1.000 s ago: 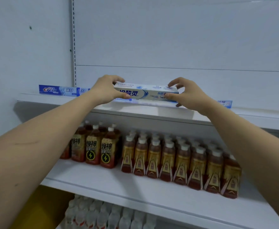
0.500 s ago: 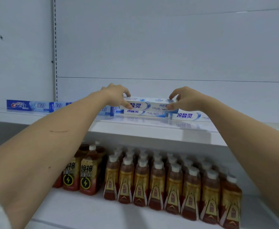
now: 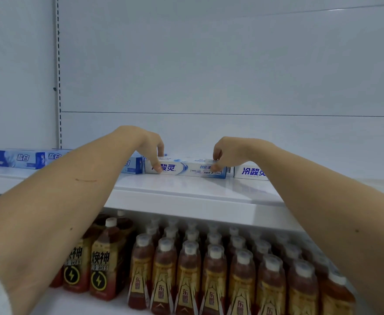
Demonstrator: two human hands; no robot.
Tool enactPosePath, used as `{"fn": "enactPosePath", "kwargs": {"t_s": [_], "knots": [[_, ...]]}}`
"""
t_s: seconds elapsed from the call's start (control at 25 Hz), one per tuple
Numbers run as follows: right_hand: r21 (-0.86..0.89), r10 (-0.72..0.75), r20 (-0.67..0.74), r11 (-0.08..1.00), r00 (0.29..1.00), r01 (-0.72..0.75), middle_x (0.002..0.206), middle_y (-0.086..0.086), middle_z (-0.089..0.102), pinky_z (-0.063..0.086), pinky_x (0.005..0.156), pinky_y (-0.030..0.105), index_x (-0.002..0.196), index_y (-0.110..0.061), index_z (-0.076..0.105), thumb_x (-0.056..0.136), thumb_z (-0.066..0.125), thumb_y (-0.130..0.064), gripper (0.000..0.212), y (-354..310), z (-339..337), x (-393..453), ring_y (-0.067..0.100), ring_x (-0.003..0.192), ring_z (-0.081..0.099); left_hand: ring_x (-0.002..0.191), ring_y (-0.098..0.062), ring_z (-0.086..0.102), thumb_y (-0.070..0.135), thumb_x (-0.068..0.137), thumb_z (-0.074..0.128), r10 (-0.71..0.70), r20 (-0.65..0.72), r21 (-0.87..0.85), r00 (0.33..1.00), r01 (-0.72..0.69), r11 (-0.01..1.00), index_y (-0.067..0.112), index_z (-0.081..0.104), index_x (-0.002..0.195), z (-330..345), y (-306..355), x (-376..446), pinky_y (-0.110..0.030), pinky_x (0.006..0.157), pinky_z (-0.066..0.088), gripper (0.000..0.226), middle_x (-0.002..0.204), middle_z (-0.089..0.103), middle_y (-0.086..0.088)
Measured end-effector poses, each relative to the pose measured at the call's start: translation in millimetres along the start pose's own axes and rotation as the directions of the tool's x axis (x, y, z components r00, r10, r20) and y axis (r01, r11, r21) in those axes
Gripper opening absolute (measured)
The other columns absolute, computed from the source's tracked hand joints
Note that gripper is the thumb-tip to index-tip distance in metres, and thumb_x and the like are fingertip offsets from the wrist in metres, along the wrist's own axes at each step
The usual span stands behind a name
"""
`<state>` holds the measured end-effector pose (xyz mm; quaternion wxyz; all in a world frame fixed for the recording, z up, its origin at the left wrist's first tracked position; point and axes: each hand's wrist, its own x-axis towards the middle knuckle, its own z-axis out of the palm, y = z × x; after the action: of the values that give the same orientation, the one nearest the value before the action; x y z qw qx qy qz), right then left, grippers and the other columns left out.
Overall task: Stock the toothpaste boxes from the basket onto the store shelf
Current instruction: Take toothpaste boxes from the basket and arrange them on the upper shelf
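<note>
Head view: the long white-and-blue cardboard toothpaste box (image 3: pixel 185 168), carried in the air a second ago, now rests on the white metal shelf (image 3: pixel 186 189). Left hand (image 3: pixel 149 144) and right hand (image 3: pixel 228 150) fingers still pinch its ends; release comes next.

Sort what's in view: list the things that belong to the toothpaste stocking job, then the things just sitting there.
Part of the job:
- white toothpaste box, held at its ends by the left hand and right hand
- blue toothpaste boxes in the row
- white box at right
- upper shelf

Just there:
- amber tea bottles
- dark energy drink bottles
</note>
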<state>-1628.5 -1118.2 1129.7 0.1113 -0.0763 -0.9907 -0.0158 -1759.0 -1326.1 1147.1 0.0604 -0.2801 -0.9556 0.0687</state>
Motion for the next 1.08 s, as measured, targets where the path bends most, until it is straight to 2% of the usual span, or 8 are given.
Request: {"fn": "enactPosePath", "kwargs": {"t_s": [0.08, 0.24, 0.52, 0.64, 0.72, 0.8, 0.92, 1.08], "knots": [[-0.045, 0.008, -0.014, 0.999, 1.0, -0.008, 0.114, 0.003, 0.066, 0.05, 0.095, 0.045, 0.111, -0.016, 0.067, 0.082, 0.07, -0.043, 0.04, 4.9, 5.7, 12.5, 0.027, 0.104, 0.062, 0.109, -0.021, 0.052, 0.059, 0.068, 0.078, 0.006, -0.015, -0.008, 1.0, -0.006, 1.0, 0.028, 0.06, 0.121, 2.7, 1.1, 6.5, -0.043, 0.102, 0.041, 0.064, 0.107, 0.054, 0.008], [-0.076, 0.033, -0.067, 0.996, 0.997, -0.038, 0.114, -0.001, 0.058, 0.052, 0.089, 0.045, 0.097, -0.038, 0.058, 0.073, 0.071, -0.043, 0.027, 13.7, 14.4, 23.1, 0.028, 0.1, 0.06, 0.108, -0.019, 0.051, 0.065, 0.07, 0.073, 0.044, -0.089, -0.103, 0.995, -0.053, 0.993, 0.032, 0.06, 0.122, 7.5, 9.0, 13.6, -0.044, 0.105, 0.039, 0.064, 0.111, 0.053, 0.008], [0.044, 0.029, -0.172, 0.999, 0.985, -0.021, 0.111, 0.0, 0.062, 0.05, 0.092, 0.041, 0.105, -0.027, 0.062, 0.088, 0.061, -0.034, 0.019, 5.5, 2.3, 12.4, 0.025, 0.099, 0.058, 0.131, -0.023, 0.043, 0.075, 0.085, 0.042, -0.007, -0.178, -0.199, 0.984, -0.029, 0.98, 0.029, 0.051, 0.134, -0.4, 9.9, -9.9, -0.048, 0.111, 0.031, 0.068, 0.144, 0.047, 0.001], [0.105, 0.019, -0.192, 0.994, 0.981, 0.001, 0.115, 0.003, 0.063, 0.05, 0.09, 0.037, 0.113, -0.02, 0.062, 0.092, 0.058, -0.032, 0.024, -4.1, -3.2, 0.4, 0.024, 0.091, 0.057, 0.14, -0.025, 0.034, 0.07, 0.092, 0.028, -0.042, -0.218, -0.314, 0.975, -0.029, 0.949, 0.021, 0.044, 0.144, -3.7, 9.0, -33.6, -0.045, 0.115, 0.025, 0.073, 0.153, 0.037, -0.002], [0.195, 0.019, -0.229, 0.98, 0.973, 0.027, 0.123, 0.004, 0.06, 0.047, 0.096, 0.038, 0.121, -0.018, 0.06, 0.095, 0.055, -0.036, 0.032, -13.4, -7.1, -9.7, 0.025, 0.1, 0.056, 0.142, -0.026, 0.031, 0.068, 0.095, 0.021, -0.061, -0.24, -0.424, 0.969, -0.048, 0.905, 0.016, 0.041, 0.147, -5.7, 6.5, -50.5, -0.044, 0.117, 0.021, 0.076, 0.154, 0.035, -0.005], [0.388, 0.048, -0.269, 0.919, 0.962, 0.063, 0.132, 0.006, 0.057, 0.042, 0.103, 0.039, 0.127, -0.016, 0.058, 0.097, 0.051, -0.044, 0.042, -27.4, -10.9, -22.8, 0.026, 0.115, 0.054, 0.141, -0.027, 0.033, 0.067, 0.095, 0.017, -0.099, -0.256, -0.556, 0.962, -0.063, 0.829, 0.017, 0.046, 0.144, -6.8, -0.7, -69.4, -0.044, 0.116, 0.02, 0.076, 0.151, 0.04, -0.007], [0.694, 0.092, -0.258, 0.71, 0.962, 0.118, 0.145, 0.006, 0.047, 0.034, 0.109, 0.039, 0.141, -0.012, 0.047, 0.101, 0.037, -0.051, 0.057, -55.3, -18.1, -43.9, 0.025, 0.131, 0.044, 0.141, -0.028, 0.031, 0.073, 0.091, 0.013, -0.19, -0.255, -0.726, 0.948, -0.058, 0.685, 0.024, 0.05, 0.14, -6.7, -15.8, -97.3, -0.048, 0.115, 0.017, 0.078, 0.15, 0.04, -0.007], [0.889, 0.108, -0.218, 0.433, 0.97, 0.151, 0.147, 0.002, 0.044, 0.035, 0.109, 0.044, 0.143, -0.022, 0.046, 0.098, 0.027, -0.061, 0.062, -100.2, -23.4, -69.0, 0.024, 0.131, 0.044, 0.143, -0.028, 0.028, 0.076, 0.089, 0.01, -0.273, -0.25, -0.839, 0.929, -0.067, 0.54, 0.029, 0.048, 0.141, 0.0, -40.9, -144.0, -0.052, 0.117, 0.015, 0.08, 0.15, 0.042, -0.006]]}}
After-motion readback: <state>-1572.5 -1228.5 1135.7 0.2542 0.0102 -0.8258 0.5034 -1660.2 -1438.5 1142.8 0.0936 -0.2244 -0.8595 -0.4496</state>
